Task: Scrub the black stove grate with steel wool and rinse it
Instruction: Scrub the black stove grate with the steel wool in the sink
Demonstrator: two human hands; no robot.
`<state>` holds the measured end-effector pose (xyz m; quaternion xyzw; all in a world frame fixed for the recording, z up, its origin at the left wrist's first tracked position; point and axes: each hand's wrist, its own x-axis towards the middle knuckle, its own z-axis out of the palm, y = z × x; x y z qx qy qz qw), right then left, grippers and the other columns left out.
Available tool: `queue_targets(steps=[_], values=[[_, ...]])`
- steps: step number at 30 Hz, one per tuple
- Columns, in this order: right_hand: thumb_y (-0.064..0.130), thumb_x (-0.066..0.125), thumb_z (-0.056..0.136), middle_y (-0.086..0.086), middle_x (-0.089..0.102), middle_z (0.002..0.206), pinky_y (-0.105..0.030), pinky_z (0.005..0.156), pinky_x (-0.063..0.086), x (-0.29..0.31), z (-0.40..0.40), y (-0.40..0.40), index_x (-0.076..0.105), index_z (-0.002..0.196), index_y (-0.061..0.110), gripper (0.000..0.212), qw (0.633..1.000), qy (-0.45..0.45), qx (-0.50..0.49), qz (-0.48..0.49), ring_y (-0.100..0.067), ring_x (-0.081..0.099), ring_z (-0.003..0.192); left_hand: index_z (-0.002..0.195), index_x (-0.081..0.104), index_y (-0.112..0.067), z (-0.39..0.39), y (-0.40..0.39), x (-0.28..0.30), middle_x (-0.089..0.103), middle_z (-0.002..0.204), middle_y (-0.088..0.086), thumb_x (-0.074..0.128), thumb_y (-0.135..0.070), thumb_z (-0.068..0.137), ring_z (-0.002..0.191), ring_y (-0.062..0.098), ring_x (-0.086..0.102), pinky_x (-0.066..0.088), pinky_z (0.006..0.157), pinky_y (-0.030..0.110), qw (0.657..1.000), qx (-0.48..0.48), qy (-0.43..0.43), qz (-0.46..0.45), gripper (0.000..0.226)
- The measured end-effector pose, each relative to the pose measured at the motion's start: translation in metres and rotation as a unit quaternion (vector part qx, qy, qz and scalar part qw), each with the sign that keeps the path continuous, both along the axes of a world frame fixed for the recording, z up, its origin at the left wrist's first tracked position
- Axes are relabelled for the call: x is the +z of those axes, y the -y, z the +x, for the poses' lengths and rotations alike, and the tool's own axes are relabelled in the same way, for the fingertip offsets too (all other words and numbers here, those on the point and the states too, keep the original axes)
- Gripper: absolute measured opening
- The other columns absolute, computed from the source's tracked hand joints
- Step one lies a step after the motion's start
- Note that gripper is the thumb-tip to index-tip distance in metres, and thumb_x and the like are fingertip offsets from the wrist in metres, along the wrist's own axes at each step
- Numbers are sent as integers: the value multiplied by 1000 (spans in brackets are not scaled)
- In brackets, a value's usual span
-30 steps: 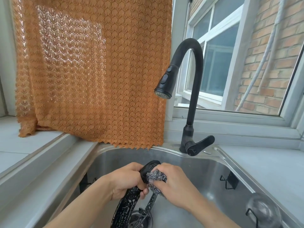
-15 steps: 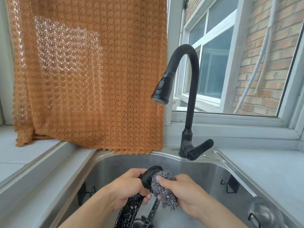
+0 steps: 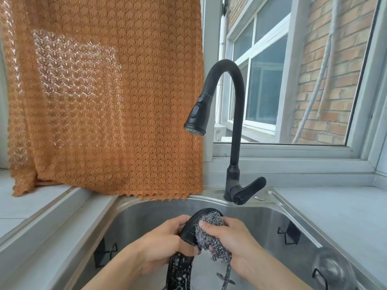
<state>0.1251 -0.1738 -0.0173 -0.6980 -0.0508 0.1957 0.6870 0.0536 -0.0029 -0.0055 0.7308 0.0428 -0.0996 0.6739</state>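
The black stove grate (image 3: 179, 268), a ring flecked with soap suds, stands on edge inside the steel sink (image 3: 146, 214). My left hand (image 3: 165, 241) grips its upper left rim. My right hand (image 3: 234, 241) holds a wad of grey steel wool (image 3: 209, 233) and presses it against the inner side of the grate's top. One of the grate's prongs (image 3: 226, 277) shows below the wool. The lower part of the grate is cut off by the frame's bottom edge.
A black gooseneck faucet (image 3: 236, 122) stands behind the sink, its spray head (image 3: 198, 118) above the hands with no water running. An orange lace curtain (image 3: 104, 91) hangs at left. Black hooks (image 3: 289, 233) stick to the sink walls. A glass lid (image 3: 333, 266) leans at right.
The steel wool has shifted up along the grate's top rim in my right hand. My left hand keeps its hold. The camera tilted slightly.
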Motion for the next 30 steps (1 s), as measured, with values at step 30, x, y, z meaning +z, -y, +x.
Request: queue_targets(steps=[30], values=[[24,66,87,-2,77,97,-37,73,63,6,-12,-8,68,112,22,25,985,119,60,-107,-19,75,77,128,59,-20,7,6,-16,61,127,27,54,25,81,106,36,64,59,85,61,999,0,24,-43,65]])
